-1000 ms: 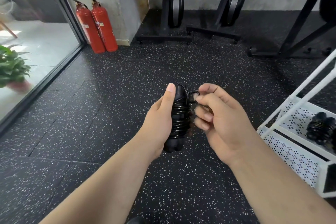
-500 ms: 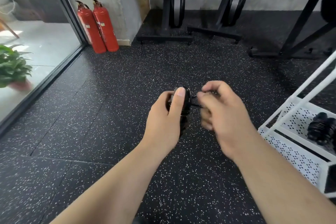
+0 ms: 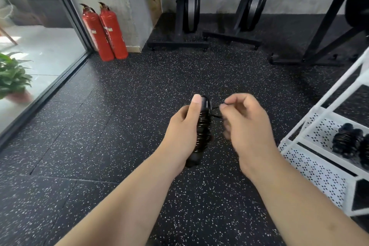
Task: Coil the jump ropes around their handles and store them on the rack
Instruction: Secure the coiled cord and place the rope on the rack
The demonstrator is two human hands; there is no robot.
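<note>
Black jump rope [image 3: 202,132], coiled round its handles, was gripped upright by the L hand [image 3: 183,126], thumb laid along the top, above a speckled gym floor [image 3: 139,106]. Its loose end [image 3: 216,115] was pinched betw. thumb & fingertips of the R hand [image 3: 245,124], just beside the bundle. Other coiled ropes [image 3: 347,142] were seen laid on a shelf of the white rack [image 3: 307,166] at R; two red extinguishers [image 3: 105,32] were seen at rear L.

Daylight floods in left of the fire extinguishers [image 3: 105,32]; right of them I see dimmer floor [image 3: 139,110], bowed frame edges, and the right hand [image 3: 245,124] seems slightly motion-blurred.
</note>
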